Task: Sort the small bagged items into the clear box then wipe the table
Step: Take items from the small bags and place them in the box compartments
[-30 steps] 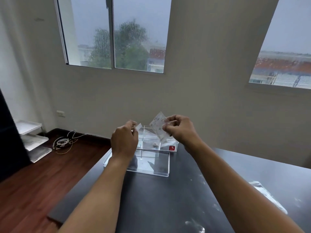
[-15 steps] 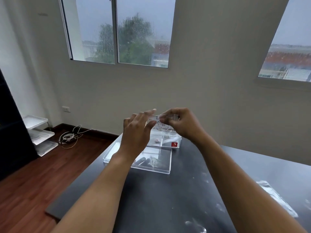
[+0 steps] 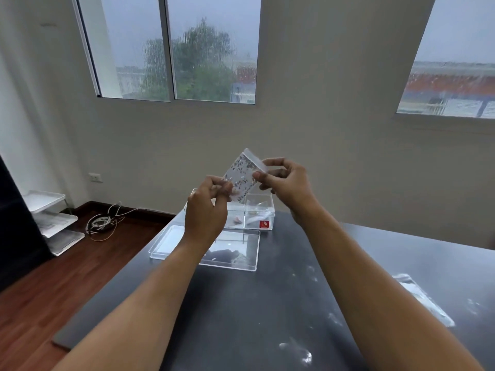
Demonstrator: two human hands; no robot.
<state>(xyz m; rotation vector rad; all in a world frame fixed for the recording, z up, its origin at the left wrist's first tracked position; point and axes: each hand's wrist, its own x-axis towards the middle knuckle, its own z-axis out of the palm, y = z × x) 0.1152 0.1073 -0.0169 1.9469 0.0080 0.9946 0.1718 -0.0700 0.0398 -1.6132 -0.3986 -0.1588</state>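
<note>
Where the left hand [image 3: 207, 208] was spread with straight fingers half a second ago, it is now curled, and the lower left corner of the small zip bag [image 3: 241, 178] is pinched between its thumb and fingertips. The bag, seen nearly edge-on and flat at that earlier instant, has been tipped up so that its speckled face is turned to the camera. Its sealed top strip is pinched by the right hand [image 3: 284, 183] at about 2 o'clock from the bag's centre. The bag is thus held in the air by both hands, above the open clear box [image 3: 258, 214], not yet inside it.

Judged from this, the bag is being checked or its seal pressed before it is dropped into a compartment; sorting is under way and wiping has not begun.

Room and surface, left to right: white stacked trays [image 3: 52, 220] are noted on the wooden floor at 9 o'clock, a coil of cable [image 3: 101, 223] just right of them, and a wall socket [image 3: 95, 177] above. The box lid [image 3: 166, 243] lies flat on the dark table [image 3: 241, 317], at 6 o'clock from the box and just beside it. Small items are seen in the box's compartments; their kind cannot be told. White smears [image 3: 297, 349] are scattered over the tabletop toward 5 o'clock. A clear plastic bag [image 3: 423, 299] lies at 4 o'clock, well apart from the box. Rain-streaked windows [image 3: 171, 49] are set in the far wall.
</note>
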